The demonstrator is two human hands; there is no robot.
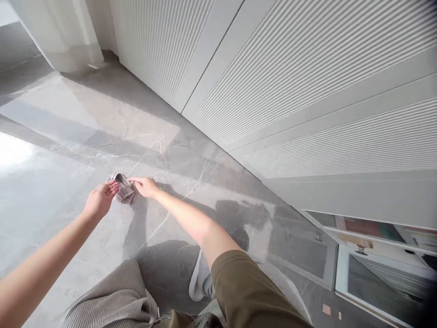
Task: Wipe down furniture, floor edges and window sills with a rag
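Note:
A small bunched piece of greyish-pink cloth (pixel 125 195) is between my two hands, low over the grey floor, with a dark curved opening or fold at its top. I cannot tell whether it touches the floor. On its left side, my left hand (pixel 101 198) has its fingers bent and closed at the cloth's edge. My right hand (pixel 145 186) pinches the cloth's right edge between thumb and forefinger. Both arms reach forward, and part of the cloth is hidden behind my left fingers.
Ribbed white cabinet doors (pixel 273 82) run diagonally along the right side. A pale curtain (pixel 68 36) hangs at the upper left. At the lower right stands an open drawer or glass-fronted door (pixel 375 278). Sunlight and shadows cross the marbled floor (pixel 64 177). My striped trouser legs (pixel 112 291) are below.

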